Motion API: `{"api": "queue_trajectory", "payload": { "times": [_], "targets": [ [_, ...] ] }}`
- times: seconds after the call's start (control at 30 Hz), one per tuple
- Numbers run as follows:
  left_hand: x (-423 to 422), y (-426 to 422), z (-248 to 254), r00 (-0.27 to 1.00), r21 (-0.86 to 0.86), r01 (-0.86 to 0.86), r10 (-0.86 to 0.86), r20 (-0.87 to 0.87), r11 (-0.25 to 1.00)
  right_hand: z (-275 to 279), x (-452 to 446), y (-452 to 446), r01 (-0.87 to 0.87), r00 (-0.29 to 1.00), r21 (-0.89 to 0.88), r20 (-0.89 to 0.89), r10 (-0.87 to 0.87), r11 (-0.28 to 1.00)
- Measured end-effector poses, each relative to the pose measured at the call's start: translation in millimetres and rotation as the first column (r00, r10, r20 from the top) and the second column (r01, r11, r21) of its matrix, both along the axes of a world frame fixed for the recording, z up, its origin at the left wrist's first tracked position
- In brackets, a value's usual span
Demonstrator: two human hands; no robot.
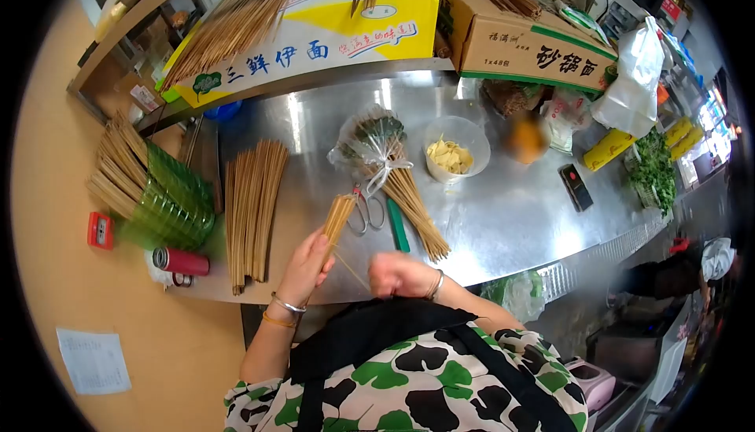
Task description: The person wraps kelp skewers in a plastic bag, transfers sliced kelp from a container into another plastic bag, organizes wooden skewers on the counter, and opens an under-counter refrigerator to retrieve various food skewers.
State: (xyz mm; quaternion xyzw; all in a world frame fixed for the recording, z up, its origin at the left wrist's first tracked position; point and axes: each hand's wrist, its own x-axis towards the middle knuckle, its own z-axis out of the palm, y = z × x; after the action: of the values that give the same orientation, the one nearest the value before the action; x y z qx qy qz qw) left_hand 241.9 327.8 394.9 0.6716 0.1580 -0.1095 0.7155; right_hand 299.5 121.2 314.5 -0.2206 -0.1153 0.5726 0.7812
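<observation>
The head view is taken from the wearer's head, directed forward and steeply down over the metal counter [503,219]. A wide lens bows straight edges within a dark rounded border. Nearest the camera, at bottom centre, is the patterned top [417,385]. The left hand [305,265], closed on the stick bundle [339,218], and the right hand [391,275] lie at close range, below frame centre. Coverage extends upward to the shelf cartons [314,42], left to the tan surface [47,196], and right to a more distant zone, where edge blur and distortion make depth difficult to judge.
</observation>
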Motion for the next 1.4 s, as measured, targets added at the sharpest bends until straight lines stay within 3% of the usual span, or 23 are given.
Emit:
{"api": "queue_trajectory", "payload": {
  "times": [0.1, 0.23, 0.3, 0.37, 0.43, 0.47, 0.5, 0.53, 0.57, 0.6, 0.63, 0.77, 0.83, 0.9, 0.97, 1.03, 1.07, 1.1, 1.13, 1.17, 1.23, 1.37, 1.4],
  "targets": [
    [-3.5, -5.8, 10.3, 0.996, 0.249, 0.080, -0.087, 0.014, 0.965, -2.6, 30.9, -3.9, 0.302, 0.883, 0.216, -0.430, -0.187, 0.929],
    [-11.3, -13.6, 9.1, 0.816, 0.723, -0.013, -0.410, 0.406, 0.691, 52.3, 49.8, -12.9, 0.349, 0.876, 0.133, -0.397, -0.273, 0.928],
    [-12.8, -14.0, 19.3, 0.781, 0.861, -0.139, -0.480, 0.398, 0.489, 62.1, 52.5, -21.1, 0.194, 0.919, 0.188, 0.308, -0.246, 0.963],
    [-9.4, -9.7, 18.5, 0.816, 0.924, -0.139, -0.487, 0.311, 0.357, 88.9, 33.1, -23.4, 0.225, 0.825, 0.083, 0.514, -0.235, 0.971],
    [-6.8, -7.4, 13.0, 0.852, 0.968, -0.123, -0.476, 0.217, 0.220, 107.2, 13.9, -11.4, 0.311, 0.040, 0.091, 0.993, -0.109, 0.946],
    [-3.3, -6.8, 8.5, 0.904, 0.780, 0.013, -0.340, 0.258, 0.626, 94.2, 6.7, -6.2, 0.313, 0.042, 0.091, 0.993, -0.110, 0.945],
    [-0.6, -6.1, 7.0, 0.953, 0.416, 0.091, -0.201, 0.229, 0.905, 69.9, 2.7, -0.1, 0.220, 0.333, -0.074, 0.943, -0.003, 0.973],
    [2.7, -6.4, 11.7, 0.951, 0.419, 0.092, -0.205, 0.233, 0.903, 48.0, 9.6, 3.6, 0.082, 0.581, -0.206, 0.805, 0.121, 0.975],
    [1.2, -7.4, 18.5, 0.978, 0.134, 0.087, -0.111, 0.179, 0.987, 25.3, 20.8, 1.8, 0.085, 0.578, -0.203, 0.807, 0.118, 0.975],
    [0.5, -7.8, 21.9, 0.995, -0.161, 0.050, -0.034, 0.098, 0.986, 1.7, 33.2, -3.8, 0.103, 0.929, 0.031, 0.356, -0.107, 0.994],
    [-0.2, -7.7, 17.7, 0.995, -0.162, 0.047, -0.031, 0.100, 0.986, 0.9, 39.1, -8.7, 0.241, 0.949, 0.212, -0.255, -0.185, 0.947],
    [-5.5, -18.2, 16.8, 0.846, 0.614, 0.086, -0.383, 0.371, 0.785, 45.0, 63.0, -30.5, 0.425, 0.856, 0.099, -0.368, -0.364, 0.900],
    [-4.3, -20.9, 19.7, 0.762, 0.786, -0.023, -0.499, 0.414, 0.617, 59.0, 63.9, -35.1, 0.363, 0.904, 0.203, 0.163, -0.396, 0.910],
    [-3.4, -15.1, 12.7, 0.822, 0.868, -0.074, -0.462, 0.332, 0.491, 64.7, 56.5, -36.4, 0.302, 0.869, 0.198, 0.346, -0.355, 0.933],
    [2.6, -7.5, -4.8, 0.865, 0.813, -0.014, -0.401, 0.302, 0.582, 87.9, 29.4, -23.5, 0.301, 0.342, -0.046, 0.938, -0.063, 0.953],
    [7.0, -7.5, -8.5, 0.900, 0.744, 0.027, -0.340, 0.272, 0.668, 75.3, 13.2, -8.9, 0.087, 0.429, -0.154, 0.897, 0.102, 0.984],
    [8.8, -10.2, -6.2, 0.967, 0.282, 0.037, -0.106, 0.233, 0.959, 63.0, 8.3, -3.3, 0.071, 0.547, -0.083, 0.837, 0.031, 0.994],
    [8.5, -12.7, -2.5, 0.994, -0.255, -0.063, 0.084, 0.071, 0.965, 41.8, 10.7, -2.7, 0.055, 0.547, -0.080, 0.836, 0.037, 0.995],
    [6.8, -20.6, 8.7, 0.990, -0.287, -0.063, 0.096, 0.104, 0.956, 16.0, 15.3, -4.7, 0.047, 0.936, 0.100, 0.342, -0.079, 0.994],
    [4.4, -18.5, 8.2, 0.987, -0.282, -0.087, 0.120, 0.102, 0.955, 3.0, 18.5, -6.7, 0.140, 0.952, 0.234, -0.297, -0.067, 0.962],
    [1.1, -15.8, 3.6, 0.964, 0.035, 0.154, -0.158, 0.216, 0.987, 20.3, 37.9, -15.3, 0.318, 0.885, 0.319, -0.437, -0.159, 0.893],
    [4.5, -22.4, 18.0, 0.688, 0.723, -0.030, -0.511, 0.516, 0.690, 47.5, 60.5, -33.1, 0.406, 0.865, 0.266, -0.422, -0.272, 0.874],
    [2.9, -21.8, 21.6, 0.686, 0.722, -0.031, -0.511, 0.518, 0.691, 60.8, 57.1, -35.4, 0.366, 0.930, 0.229, -0.117, -0.348, 0.902]
  ]
}}
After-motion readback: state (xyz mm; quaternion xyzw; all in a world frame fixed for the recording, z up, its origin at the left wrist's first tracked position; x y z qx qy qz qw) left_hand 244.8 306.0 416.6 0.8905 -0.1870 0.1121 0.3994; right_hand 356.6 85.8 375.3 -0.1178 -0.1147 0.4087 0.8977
